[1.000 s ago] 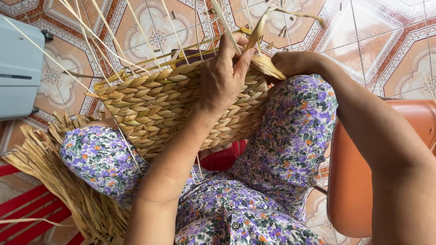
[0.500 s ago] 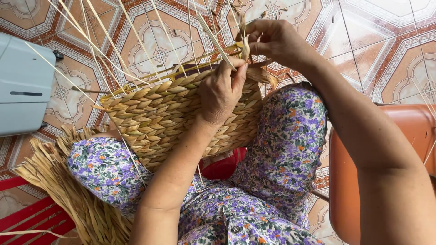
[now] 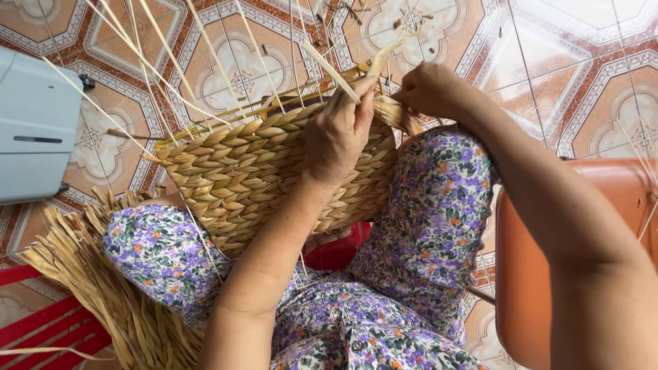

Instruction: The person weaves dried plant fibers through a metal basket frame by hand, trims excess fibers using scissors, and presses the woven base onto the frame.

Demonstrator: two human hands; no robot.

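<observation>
Since half a second ago, the right hand has dropped from above the rim to the basket's right corner, and the left hand has slid slightly up the woven wall.

Nearest, at the bottom of the frame, lie the person's knees in a purple floral garment, spread apart. A bundle of dried flat straw fans across the lower left, over a red slatted seat. An orange plastic stool stands at the right edge, behind the right forearm.

Between the knees, at the centre of the frame, rests the woven basket, tilted with its braided side toward the camera and its open rim pointing to the upper part of the frame. The left hand lies flat against that side near the rim, fingers loosely curled, thumb and forefinger pinching a pale straw strand that sticks upward. The right hand is closed into a tight pinch at the upper right corner of the basket, touching the weave; what exactly it grips is hidden by the knuckles.

Loose thin stakes rise from the rim toward the upper left. Beyond lies a patterned tiled floor in cream and terracotta, with straw scraps scattered at top centre. A pale blue-grey appliance sits at the left edge.
</observation>
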